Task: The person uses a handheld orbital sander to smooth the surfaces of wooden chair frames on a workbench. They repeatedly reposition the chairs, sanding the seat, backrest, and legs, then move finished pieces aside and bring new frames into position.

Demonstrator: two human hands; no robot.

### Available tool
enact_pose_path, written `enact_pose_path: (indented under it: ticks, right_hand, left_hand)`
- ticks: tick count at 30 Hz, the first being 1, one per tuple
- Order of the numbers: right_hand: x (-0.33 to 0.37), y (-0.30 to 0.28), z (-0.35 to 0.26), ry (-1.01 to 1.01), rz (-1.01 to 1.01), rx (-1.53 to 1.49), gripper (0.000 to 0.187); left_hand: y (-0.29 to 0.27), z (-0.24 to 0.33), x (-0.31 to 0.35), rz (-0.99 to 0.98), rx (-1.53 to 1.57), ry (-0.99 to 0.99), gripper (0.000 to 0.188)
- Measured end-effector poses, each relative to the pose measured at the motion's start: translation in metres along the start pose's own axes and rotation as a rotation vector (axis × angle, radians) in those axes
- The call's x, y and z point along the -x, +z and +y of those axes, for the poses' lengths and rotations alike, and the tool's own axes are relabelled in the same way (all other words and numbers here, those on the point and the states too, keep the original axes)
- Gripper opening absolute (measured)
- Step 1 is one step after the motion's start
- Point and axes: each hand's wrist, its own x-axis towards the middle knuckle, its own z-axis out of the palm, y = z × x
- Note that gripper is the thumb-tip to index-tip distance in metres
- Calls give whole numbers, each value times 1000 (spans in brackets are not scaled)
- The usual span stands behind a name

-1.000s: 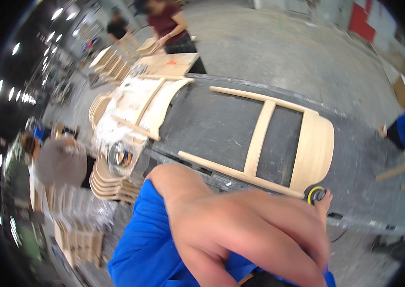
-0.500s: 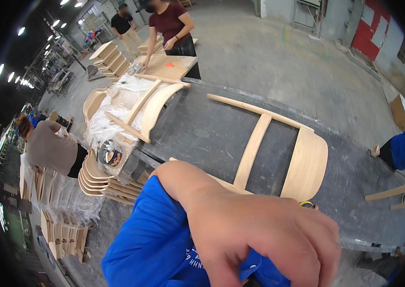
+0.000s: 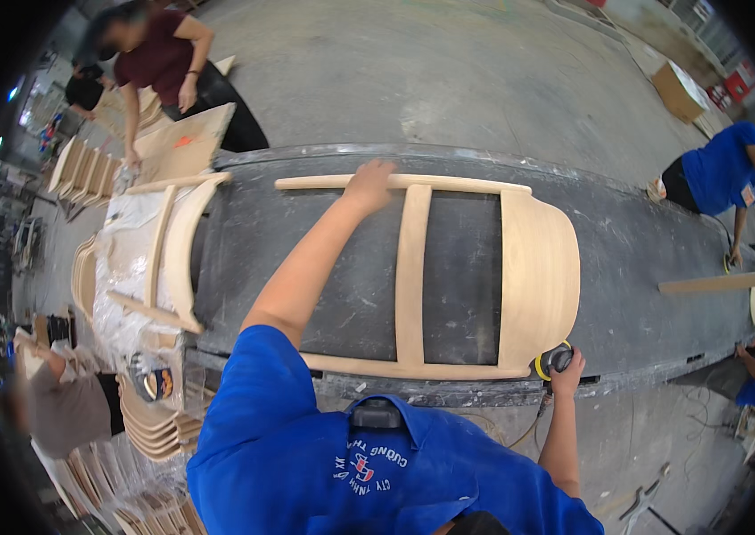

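A pale wooden chair-back frame (image 3: 410, 276) lies flat on the dark work table (image 3: 342, 285). It has two long side rails, a crossbar and a broad curved top panel at its right end. My left arm reaches across it, and my left hand (image 3: 370, 185) is closed over the far rail. At the near right corner, by the curved panel, my right hand (image 3: 566, 374) grips a small round power sander (image 3: 555, 358), black with a yellow rim. The sander's underside is hidden, so I cannot tell whether it touches the wood.
A similar frame (image 3: 183, 245) lies on plastic wrap at the left, near stacked curved parts (image 3: 141, 419). A co-worker in maroon (image 3: 164, 58) stands at a board (image 3: 186, 143) far left. Others in blue (image 3: 723, 169) work at the right. A hose (image 3: 529, 432) hangs below my sander.
My left hand has gone from close in front of the camera to the far rail. My right hand with the sander has come into view. The whole view has turned and shifted.
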Motion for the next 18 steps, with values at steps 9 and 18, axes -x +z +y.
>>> enact_pose_path:
  ticks: [9,18]
  right_hand:
    - [-3,2,4,60,90,-14,81]
    - [-4,-1,2,94,129,-15,79]
  left_hand:
    - [156,-73,-102,-84,-106,-133,35]
    - [70,-53,-67,91,-137,-125,40]
